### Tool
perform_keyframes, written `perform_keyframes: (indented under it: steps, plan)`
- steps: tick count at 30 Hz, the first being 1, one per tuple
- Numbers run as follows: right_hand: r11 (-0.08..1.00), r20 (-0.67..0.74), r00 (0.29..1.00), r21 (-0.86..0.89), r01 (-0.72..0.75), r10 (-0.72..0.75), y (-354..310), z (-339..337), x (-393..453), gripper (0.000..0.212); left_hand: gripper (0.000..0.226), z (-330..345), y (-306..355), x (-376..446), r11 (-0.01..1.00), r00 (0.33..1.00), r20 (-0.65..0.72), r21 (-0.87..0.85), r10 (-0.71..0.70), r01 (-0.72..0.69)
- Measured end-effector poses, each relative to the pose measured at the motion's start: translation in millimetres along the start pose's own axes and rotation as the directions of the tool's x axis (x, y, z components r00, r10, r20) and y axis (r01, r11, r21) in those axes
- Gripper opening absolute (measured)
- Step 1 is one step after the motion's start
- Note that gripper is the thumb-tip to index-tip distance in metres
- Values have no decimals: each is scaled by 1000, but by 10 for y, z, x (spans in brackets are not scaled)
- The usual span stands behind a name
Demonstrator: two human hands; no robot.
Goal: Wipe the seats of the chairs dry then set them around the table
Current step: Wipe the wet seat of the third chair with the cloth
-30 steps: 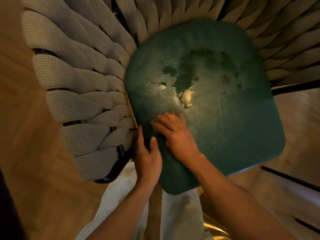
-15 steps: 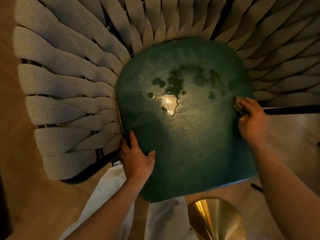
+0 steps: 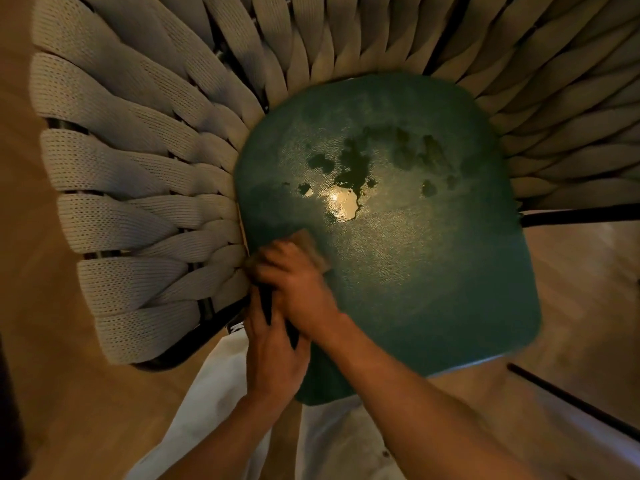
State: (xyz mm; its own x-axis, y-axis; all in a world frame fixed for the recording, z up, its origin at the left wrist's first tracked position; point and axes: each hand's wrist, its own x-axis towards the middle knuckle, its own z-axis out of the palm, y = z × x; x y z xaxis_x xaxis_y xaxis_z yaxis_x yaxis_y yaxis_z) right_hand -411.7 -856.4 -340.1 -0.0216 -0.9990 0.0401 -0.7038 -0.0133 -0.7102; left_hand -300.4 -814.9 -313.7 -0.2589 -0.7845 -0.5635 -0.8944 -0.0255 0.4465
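Observation:
I look straight down on a chair with a dark green seat (image 3: 415, 271) and a curved back of thick woven beige bands (image 3: 138, 168). A puddle of water (image 3: 353, 174) glistens in the middle of the seat, with smaller dark wet spots around it. My right hand (image 3: 294, 278) presses a small brownish cloth (image 3: 308, 242) onto the seat's left edge; the hand is blurred by motion. My left hand (image 3: 273, 355) rests on the near left rim of the seat, partly under the right wrist.
Wooden floor (image 3: 52, 393) surrounds the chair. Black metal chair legs or frame bars (image 3: 571, 214) show at the right. My light trousers (image 3: 214, 410) are at the bottom, close against the seat's front edge.
My right hand has swept the cloth from the seat's right edge back across to the left edge. The left hand has stayed on the near left rim. The view shifted slightly.

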Motion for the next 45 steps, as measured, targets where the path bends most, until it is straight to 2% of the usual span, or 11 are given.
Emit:
perform_keyframes:
  steps: [5,11,14,17,23,26,28,31,38,42,45]
  plan:
    - [988,198,976,-108,111,-88,32,-18,72,37,83,19,-65,1,999,999,-22,26,28,-27]
    - [961,-18,999,-275,-44,41,672,-597,-121,35,76,-79,172,166,992,994,-45,88,95,-91]
    - [938,-178,975,-297,-180,131,1040,-1046,-265,31,80,-81,239,264,983,995,0,153,97,-96]
    - [904,-263,934,-290,-314,240,1329,-1513,-455,45,86,-69,289,310,976,998,29,206,62,-66]
    - [699,-437,666,-111,-707,604,2009,-2068,-672,58,86,-33,320,301,975,998,12,215,54,-55]
    - [600,-435,597,-150,-786,674,1993,-2017,-573,48,85,-36,332,281,976,999,-4,213,51,-49]
    - [656,-480,619,-113,-746,621,1835,-1880,-484,47,83,-51,359,265,980,999,-10,194,49,-46]
    - [795,-495,730,-121,-595,471,1550,-1491,-377,46,83,-37,391,254,989,999,16,147,30,-32]
    - [959,-125,957,-79,-272,262,512,-526,103,48,86,-6,317,246,994,998,8,96,60,-60]
    - [998,67,997,-43,-40,43,128,-222,411,44,94,-19,250,256,992,997,2,101,73,-73]
    - [976,149,984,-181,120,-94,157,-313,499,46,90,-28,223,247,991,996,3,99,90,-90]
